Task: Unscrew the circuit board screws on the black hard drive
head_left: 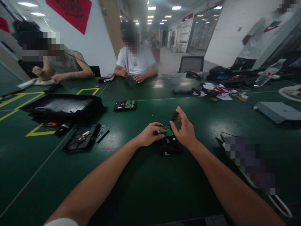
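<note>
A black hard drive (169, 147) with a green circuit board (168, 130) at its far end lies on the green table in front of me. My left hand (151, 134) grips the drive's left side, its fingers reaching over the board. Above the board's far right side, my right hand (185, 129) holds a screwdriver (174, 115) upright by its dark and yellow handle, between thumb and fingers. The screwdriver's tip is hidden or too small to make out.
To the left are an opened drive casing (81, 138), a loose circuit board (102, 133) and stacked black trays (63, 105). Another hard drive (125, 105) lies farther off. A grey metal box (278, 111) sits right. Two people sit across the table; another person stands at right.
</note>
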A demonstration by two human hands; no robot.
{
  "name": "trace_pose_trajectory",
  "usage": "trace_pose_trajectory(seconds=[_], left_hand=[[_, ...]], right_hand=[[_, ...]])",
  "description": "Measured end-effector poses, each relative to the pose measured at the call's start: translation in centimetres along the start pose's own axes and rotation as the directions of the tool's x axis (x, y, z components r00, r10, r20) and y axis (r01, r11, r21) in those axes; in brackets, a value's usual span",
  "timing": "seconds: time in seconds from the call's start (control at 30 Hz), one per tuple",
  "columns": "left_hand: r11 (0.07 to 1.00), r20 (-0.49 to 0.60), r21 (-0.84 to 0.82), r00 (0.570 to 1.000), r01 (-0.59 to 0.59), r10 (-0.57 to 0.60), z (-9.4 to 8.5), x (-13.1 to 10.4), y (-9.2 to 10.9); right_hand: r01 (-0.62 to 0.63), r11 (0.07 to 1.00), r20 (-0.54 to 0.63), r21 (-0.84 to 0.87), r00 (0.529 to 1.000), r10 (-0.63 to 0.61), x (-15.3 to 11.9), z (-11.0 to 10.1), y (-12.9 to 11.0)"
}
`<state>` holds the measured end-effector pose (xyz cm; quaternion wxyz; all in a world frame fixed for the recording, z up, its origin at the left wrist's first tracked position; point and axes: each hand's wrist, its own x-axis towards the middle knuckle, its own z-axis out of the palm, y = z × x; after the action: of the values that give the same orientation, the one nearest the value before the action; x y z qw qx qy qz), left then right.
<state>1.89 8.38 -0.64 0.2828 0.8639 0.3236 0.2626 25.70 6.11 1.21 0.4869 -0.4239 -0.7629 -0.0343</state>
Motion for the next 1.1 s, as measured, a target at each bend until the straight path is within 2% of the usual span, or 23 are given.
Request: trace_pose_trajectory(seconds=[0.13,0.3,0.57,0.8,1.0,1.1], left_hand=[[1.0,-0.002,0.008,1.0,-0.005,0.005,-0.06,-0.05,0.3],[1.0,-0.013,-0.019,1.0,0.01,-0.01,-0.06,-0.01,0.47],[1.0,-0.002,-0.005,1.0,0.001,-0.001,-0.04,0.02,0.2],[1.0,-0.005,-0.009,1.0,0.008,-0.008,0.08,0.01,0.04],[1.0,0.002,-0.002,1.0,0.018,-0.018,0.05,0.07,0.01],[1.0,0.0,-0.003,1.0,0.014,-0.014,0.02,0.05,0.08]], right_hand=[[-0.001,1.0,-0.018,-0.004,1.0,0.001,-0.03,0.07,0.04],[-0.003,1.0,0.012,0.018,1.0,0.002,-0.03,0.0,-0.13],[-0.008,1.0,-0.044,0.002,0.999,0.008,0.02,0.01,-0.17],[0.011,1.0,0.003,0.017,1.0,-0.011,-0.11,-0.04,-0.15],[0.003,1.0,-0.063,0.02,0.998,-0.002,0.04,0.09,-0.14],[-0.001,1.0,-0.053,0.02,0.999,0.002,-0.01,0.03,-0.14]])
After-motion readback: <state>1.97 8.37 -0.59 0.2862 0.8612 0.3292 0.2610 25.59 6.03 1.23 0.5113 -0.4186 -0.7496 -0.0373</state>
